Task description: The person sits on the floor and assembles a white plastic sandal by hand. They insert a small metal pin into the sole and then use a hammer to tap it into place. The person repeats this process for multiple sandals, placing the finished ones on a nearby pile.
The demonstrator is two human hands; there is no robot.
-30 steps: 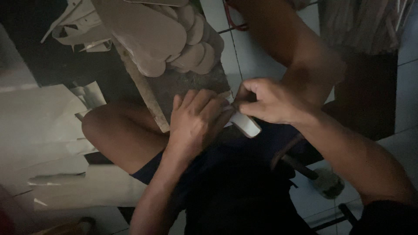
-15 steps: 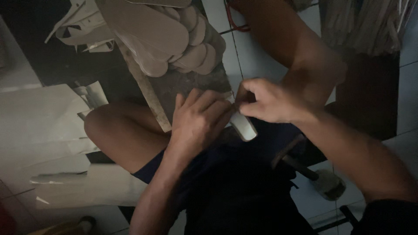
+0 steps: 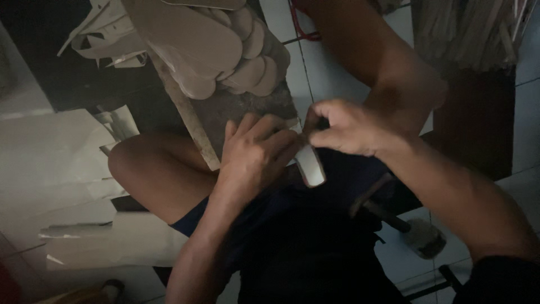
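Dimly, both hands [image 3: 256, 152] [image 3: 349, 128] gripping pale sole piece [image 3: 311, 165]

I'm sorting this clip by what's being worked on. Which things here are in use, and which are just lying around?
In use:
left hand
right hand
pale strip held between them
dark work slab under the hands

Lying about:
stack of sole-shaped cutouts
pale sheets
hammer on the floor

Pale, rounded sole-shaped piece [image 3: 311, 166], tilted, lower end free over the dark lap, upper end between both hands.
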